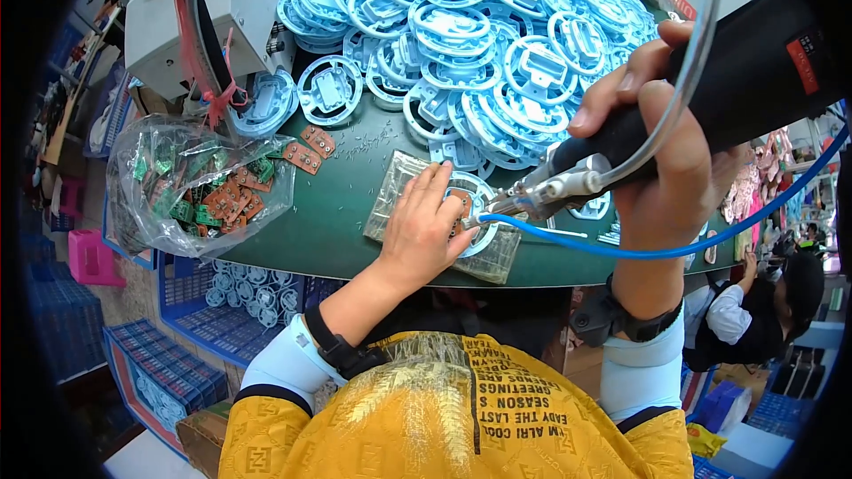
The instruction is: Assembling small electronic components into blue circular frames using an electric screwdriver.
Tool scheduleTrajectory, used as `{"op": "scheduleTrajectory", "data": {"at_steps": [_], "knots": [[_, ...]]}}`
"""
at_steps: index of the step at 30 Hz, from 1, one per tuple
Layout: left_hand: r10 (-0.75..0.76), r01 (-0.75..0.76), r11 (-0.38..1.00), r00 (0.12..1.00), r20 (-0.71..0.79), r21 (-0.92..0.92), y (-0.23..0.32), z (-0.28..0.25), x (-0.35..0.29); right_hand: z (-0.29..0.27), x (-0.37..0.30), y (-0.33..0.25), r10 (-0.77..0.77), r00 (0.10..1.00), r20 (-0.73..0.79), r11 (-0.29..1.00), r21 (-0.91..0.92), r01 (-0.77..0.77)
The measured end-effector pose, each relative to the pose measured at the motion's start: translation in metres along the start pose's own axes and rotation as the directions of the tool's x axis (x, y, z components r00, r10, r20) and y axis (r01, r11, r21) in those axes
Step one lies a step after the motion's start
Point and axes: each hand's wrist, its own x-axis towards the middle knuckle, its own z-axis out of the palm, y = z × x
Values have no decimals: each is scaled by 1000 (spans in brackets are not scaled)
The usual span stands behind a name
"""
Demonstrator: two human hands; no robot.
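Observation:
My left hand (415, 229) holds a light-blue round plastic part (485, 238) down on a clear, worn block (386, 200), its fingers reaching over the part's left side. A small brown circuit board (464, 204) shows inside the ring, partly covered by that hand. My right hand (666, 146) is closed around a black power screwdriver (754, 71), which comes in from the upper right. The metal nose of the screwdriver (532, 195) points at the board, close to my left fingertips. Whether its tip touches a screw is too small to tell.
A large heap of light-blue round parts (453, 31) covers the back of the green table (328, 231). At the left lie a plastic bag of circuit boards (222, 191) and a grey metal box (200, 18). A blue hose (657, 253) crosses the right side. Another person (754, 310) sits farther right.

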Motion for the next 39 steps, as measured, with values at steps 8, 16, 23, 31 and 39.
{"op": "scheduleTrajectory", "data": {"at_steps": [8,16,23,31,39], "knots": [[-72,74,997,995,-67,26,6,7,0,12,-4,8,27,999,-24,999,-33,-28],[-80,83,996,992,-92,27,8,10,0,15,-5,8,32,998,-55,999,-5,-32],[-90,92,996,992,-91,18,7,13,-2,15,-4,9,14,999,-51,1000,-14,-15],[-94,95,995,991,-95,11,10,10,0,15,-4,6,47,998,-52,994,-99,-52],[-96,98,995,991,-90,15,8,11,-1,23,-5,7,37,998,-59,987,-152,-45]]}}
